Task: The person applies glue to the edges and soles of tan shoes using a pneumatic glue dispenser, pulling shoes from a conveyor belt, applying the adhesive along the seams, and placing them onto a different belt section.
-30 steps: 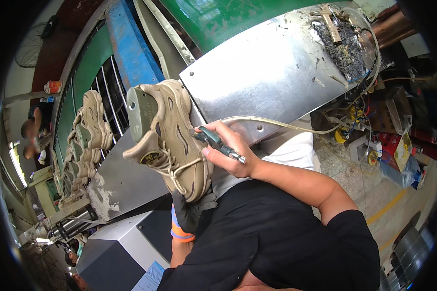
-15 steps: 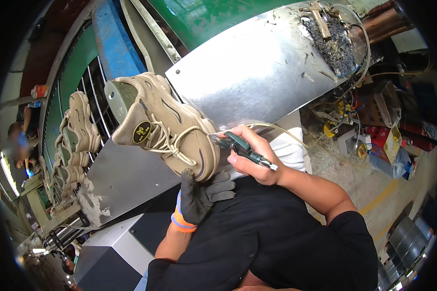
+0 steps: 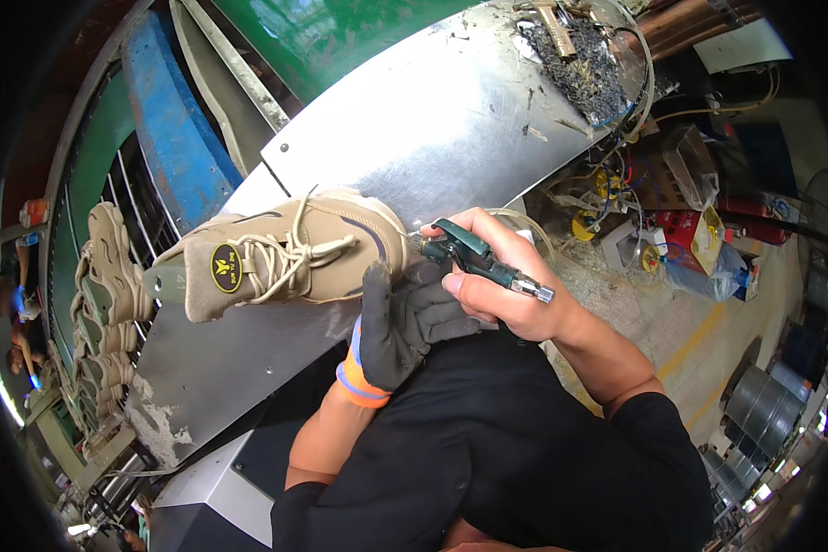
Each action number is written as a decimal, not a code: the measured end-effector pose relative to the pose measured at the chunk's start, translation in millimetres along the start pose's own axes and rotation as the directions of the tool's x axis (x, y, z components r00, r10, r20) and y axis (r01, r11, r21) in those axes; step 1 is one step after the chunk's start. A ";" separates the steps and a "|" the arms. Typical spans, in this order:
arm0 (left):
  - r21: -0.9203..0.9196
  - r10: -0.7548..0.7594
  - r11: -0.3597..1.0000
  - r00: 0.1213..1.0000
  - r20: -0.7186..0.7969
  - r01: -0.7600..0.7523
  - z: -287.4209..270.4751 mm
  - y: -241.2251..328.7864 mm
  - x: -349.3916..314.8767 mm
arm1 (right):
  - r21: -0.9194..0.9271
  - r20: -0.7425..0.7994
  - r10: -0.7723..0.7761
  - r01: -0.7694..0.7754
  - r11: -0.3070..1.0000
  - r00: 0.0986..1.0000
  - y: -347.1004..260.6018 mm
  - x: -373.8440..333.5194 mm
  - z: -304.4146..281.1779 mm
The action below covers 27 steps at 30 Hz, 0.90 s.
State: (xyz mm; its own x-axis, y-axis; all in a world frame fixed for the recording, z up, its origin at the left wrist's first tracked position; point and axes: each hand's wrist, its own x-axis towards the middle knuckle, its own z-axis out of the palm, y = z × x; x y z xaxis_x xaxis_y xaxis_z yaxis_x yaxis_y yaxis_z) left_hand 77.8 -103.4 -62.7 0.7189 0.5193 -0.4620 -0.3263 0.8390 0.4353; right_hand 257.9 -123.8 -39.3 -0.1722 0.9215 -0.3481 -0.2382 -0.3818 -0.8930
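Observation:
A beige lace-up shoe (image 3: 340,221) with a green last in it lies on its side over the grey metal bench, toe toward me and to the right. On its tongue is a black and yellow oval badge (image 3: 225,268). My left hand (image 3: 405,322), in a grey-palmed glove with an orange cuff, cups the toe, thumb against the upper and fingers past the toe edge. In my bare right hand (image 3: 501,276) is a dark green air gun (image 3: 469,253) with a lever and a metal end fitting. Its tip is close to the toe edge; whether it touches I cannot tell.
Several more beige shoes (image 3: 110,276) stand on a rack at the left. Beyond my hands runs a shiny metal plate (image 3: 405,129), dark debris (image 3: 584,83) at its far right. A pale hose (image 3: 529,221) loops behind my right hand. Bags and boxes (image 3: 699,248) stand on the floor at right.
The shoe has turned, its heel swinging lower and toward me. My left hand has closed in around the toe. The air gun stays near the toe. The whole view has shifted slightly.

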 end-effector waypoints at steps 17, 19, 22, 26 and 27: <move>0.640 0.117 0.743 0.980 0.159 -0.193 -51.7 22.8 38.6 | 0.014 -0.017 -0.288 0.289 0.957 0.957 48.3 22.5 9.6; 0.878 0.196 0.384 0.954 0.226 -0.287 -46.1 42.5 18.1 | 0.162 0.052 -0.183 0.173 0.972 0.982 29.6 27.5 -15.7; 0.959 0.242 0.092 0.940 0.241 -0.269 -9.7 86.3 -61.8 | -0.046 -0.238 -0.348 0.347 0.937 0.907 28.7 28.9 -60.3; 0.959 0.765 0.077 0.633 0.118 -0.272 -44.9 117.2 -150.1 | -0.137 -0.474 -0.539 0.546 0.826 0.696 6.2 45.2 -119.5; 0.999 0.858 -0.035 0.513 0.033 -0.007 -68.4 124.8 -168.0 | -0.157 -0.589 -0.542 0.573 0.804 0.600 3.6 51.4 -130.7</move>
State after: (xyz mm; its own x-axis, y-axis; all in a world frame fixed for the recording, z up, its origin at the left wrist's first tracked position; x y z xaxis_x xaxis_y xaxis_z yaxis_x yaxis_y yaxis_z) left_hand -125.7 -74.8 16.5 0.1092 0.9807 0.1624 0.6195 -0.1949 0.7604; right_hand 373.1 -68.6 -97.7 0.5886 0.8012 0.1074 -0.1406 0.2324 -0.9624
